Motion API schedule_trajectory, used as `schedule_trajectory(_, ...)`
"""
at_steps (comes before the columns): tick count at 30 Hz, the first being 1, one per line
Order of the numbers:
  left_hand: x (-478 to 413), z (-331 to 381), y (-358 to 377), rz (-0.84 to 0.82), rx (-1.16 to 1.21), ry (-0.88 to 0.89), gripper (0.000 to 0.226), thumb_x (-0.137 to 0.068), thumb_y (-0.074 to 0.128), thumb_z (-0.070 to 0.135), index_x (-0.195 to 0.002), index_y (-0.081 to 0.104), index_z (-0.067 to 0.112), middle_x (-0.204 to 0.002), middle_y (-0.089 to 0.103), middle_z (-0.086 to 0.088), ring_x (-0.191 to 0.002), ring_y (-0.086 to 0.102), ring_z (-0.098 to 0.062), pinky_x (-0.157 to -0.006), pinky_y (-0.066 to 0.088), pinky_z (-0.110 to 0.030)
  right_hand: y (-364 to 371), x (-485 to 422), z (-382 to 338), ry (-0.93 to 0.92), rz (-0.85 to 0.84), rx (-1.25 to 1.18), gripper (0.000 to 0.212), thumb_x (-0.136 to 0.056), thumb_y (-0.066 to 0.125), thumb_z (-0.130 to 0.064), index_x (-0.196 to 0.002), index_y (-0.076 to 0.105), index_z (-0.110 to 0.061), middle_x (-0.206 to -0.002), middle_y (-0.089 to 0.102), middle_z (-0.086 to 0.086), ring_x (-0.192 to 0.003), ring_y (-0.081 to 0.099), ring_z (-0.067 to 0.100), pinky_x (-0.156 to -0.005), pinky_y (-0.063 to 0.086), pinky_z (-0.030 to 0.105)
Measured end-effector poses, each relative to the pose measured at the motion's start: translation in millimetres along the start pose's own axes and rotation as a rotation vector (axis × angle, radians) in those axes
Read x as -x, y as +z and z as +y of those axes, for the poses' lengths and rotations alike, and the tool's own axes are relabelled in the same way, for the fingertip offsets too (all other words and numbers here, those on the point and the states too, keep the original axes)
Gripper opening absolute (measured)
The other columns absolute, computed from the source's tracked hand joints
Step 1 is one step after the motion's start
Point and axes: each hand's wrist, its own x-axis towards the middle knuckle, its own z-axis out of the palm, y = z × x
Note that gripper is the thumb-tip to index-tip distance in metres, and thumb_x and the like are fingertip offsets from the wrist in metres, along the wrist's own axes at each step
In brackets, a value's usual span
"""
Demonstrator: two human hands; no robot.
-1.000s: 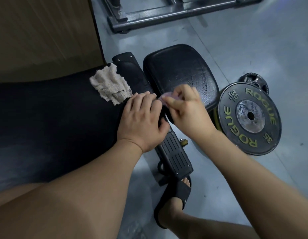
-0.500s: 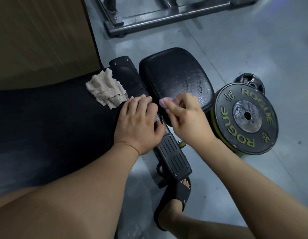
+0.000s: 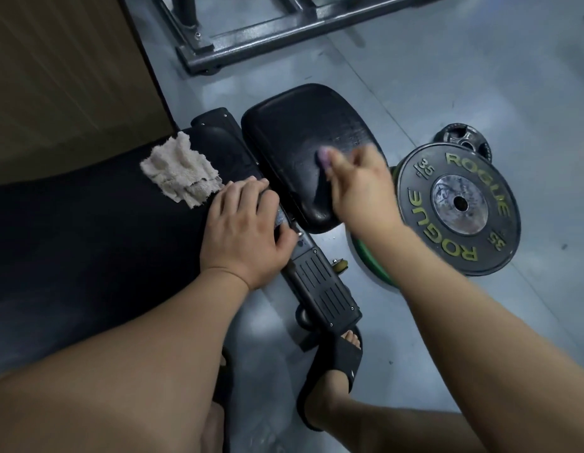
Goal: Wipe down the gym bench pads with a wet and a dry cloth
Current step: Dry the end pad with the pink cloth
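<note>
Right hand (image 3: pixel 359 188) pinches small purple cloth (image 3: pixel 323 157) in curled fingers, over the seat pad (image 3: pixel 293 138); hand blurred, contact with pad unclear; left hand (image 3: pixel 244 230) rests flat, fingers relaxed, on the end of the long pad (image 3: pixel 87 230); beige cloth (image 3: pixel 181 171) lies on that pad, just beside the fingertips; weight plate (image 3: pixel 459 204) on floor, right.

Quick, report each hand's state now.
Left hand: open, palm down on the bench where the pads meet.
Right hand: closed, its grip pinching a small purple cloth over the seat pad.
</note>
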Motion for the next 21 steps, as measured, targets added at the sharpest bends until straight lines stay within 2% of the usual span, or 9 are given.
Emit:
schedule_trajectory(2,-0.3,0.4,0.9,0.000,-0.002,0.000,0.036,-0.085,0.054,0.039,-0.108,0.061,0.013,-0.134,0.057,-0.009,-0.133,0.046,-0.031,-0.116,0.029,-0.046,6.1,-18.0,12.4,0.165,0.063,0.053,0.033,-0.105,0.048,-0.036,-0.108,0.074,-0.015,-0.085,0.048,0.014,-0.072,0.049,0.032,-0.066,0.049,0.045)
schedule_trajectory(4,-0.5,-0.2,1.7,0.005,-0.008,0.000,0.036,-0.085,0.055,0.039,-0.108,0.062,0.012,-0.134,0.057,-0.009,-0.132,0.046,-0.032,-0.116,0.030,-0.046,11.2,-10.8,-3.5,0.212,0.107,0.056,0.029,-0.104,0.051,-0.029,-0.103,0.072,-0.010,-0.083,0.045,0.012,-0.071,0.049,0.032,-0.066,0.049,0.044)
schedule_trajectory(8,-0.9,0.0,3.1,0.024,-0.008,0.007,0.035,-0.085,0.056,0.039,-0.107,0.062,0.011,-0.133,0.059,-0.011,-0.131,0.047,-0.033,-0.114,0.032,-0.047,-2.5,38.8,-36.4,-0.007,-0.007,-0.068,0.028,-0.105,0.053,-0.025,-0.120,0.071,-0.012,-0.088,0.045,0.007,-0.074,0.050,0.029,-0.067,0.045,0.037)
schedule_trajectory(10,-0.1,-0.4,4.2,0.034,-0.012,0.011,0.035,-0.085,0.056,0.038,-0.106,0.062,0.011,-0.132,0.059,-0.011,-0.130,0.048,-0.033,-0.114,0.033,-0.048,-5.9,32.2,-21.9,-0.007,-0.016,-0.060,0.029,-0.105,0.052,-0.031,-0.121,0.073,-0.017,-0.088,0.046,0.007,-0.073,0.049,0.028,-0.066,0.048,0.039)
schedule_trajectory(14,-0.2,-0.5,4.4,0.038,-0.008,0.011,0.036,-0.084,0.056,0.038,-0.107,0.062,0.012,-0.132,0.059,-0.010,-0.130,0.047,-0.033,-0.112,0.035,-0.048,2.1,-2.8,17.6,0.290,0.101,-0.011,0.034,-0.104,0.049,-0.038,-0.117,0.075,-0.019,-0.093,0.047,0.011,-0.080,0.052,0.033,-0.074,0.052,0.043)
schedule_trajectory(16,-0.3,-0.1,4.3,0.044,-0.007,0.012,0.035,-0.084,0.057,0.038,-0.107,0.062,0.012,-0.132,0.059,-0.010,-0.130,0.047,-0.032,-0.111,0.035,-0.047,6.0,6.9,1.0,0.367,0.125,-0.040,0.031,-0.103,0.052,-0.034,-0.118,0.074,-0.018,-0.095,0.048,0.009,-0.085,0.053,0.032,-0.078,0.051,0.041)
schedule_trajectory(19,-0.3,-0.4,5.0,0.038,-0.010,0.011,0.035,-0.084,0.056,0.038,-0.108,0.062,0.012,-0.133,0.058,-0.010,-0.131,0.046,-0.032,-0.110,0.033,-0.047,0.4,49.1,-39.2,0.234,0.101,-0.111,0.024,-0.101,0.061,-0.021,-0.120,0.073,-0.018,-0.095,0.042,0.003,-0.083,0.049,0.026,-0.076,0.044,0.031)
schedule_trajectory(21,0.4,-1.0,5.6,0.032,-0.007,0.008,0.037,-0.085,0.055,0.039,-0.110,0.062,0.012,-0.134,0.057,-0.009,-0.132,0.045,-0.031,-0.110,0.033,-0.047,-5.3,60.4,-39.3,0.160,0.068,-0.129,0.024,-0.102,0.061,-0.022,-0.123,0.072,-0.020,-0.096,0.043,0.002,-0.083,0.049,0.024,-0.077,0.045,0.030)
